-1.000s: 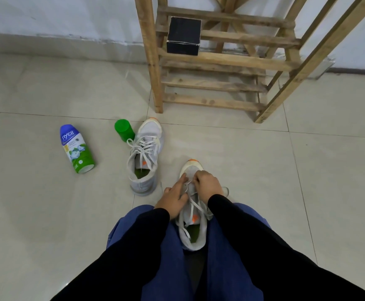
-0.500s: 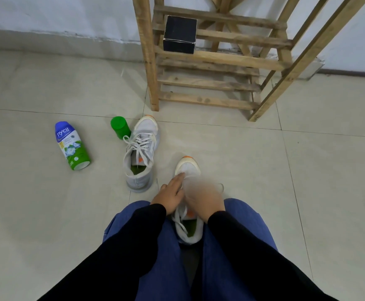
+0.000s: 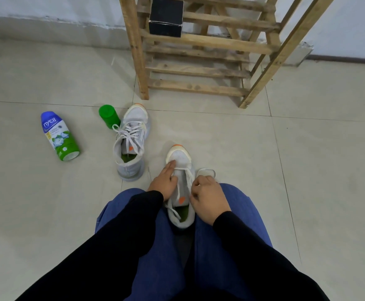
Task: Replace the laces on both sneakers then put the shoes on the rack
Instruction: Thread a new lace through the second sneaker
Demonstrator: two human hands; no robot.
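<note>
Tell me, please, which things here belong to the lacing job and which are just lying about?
Job: near sneaker; its lace, pinched by the right hand; left hand, fingers on the toe; far sneaker; rack.
Lying about: bottle; green cup; black box.

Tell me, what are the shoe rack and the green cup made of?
The rack looks like bare, unpainted wood: pale slats with knots and grain showing. The green cup is probably plastic: it has an even bright colour and a smooth, slightly shiny surface.
</note>
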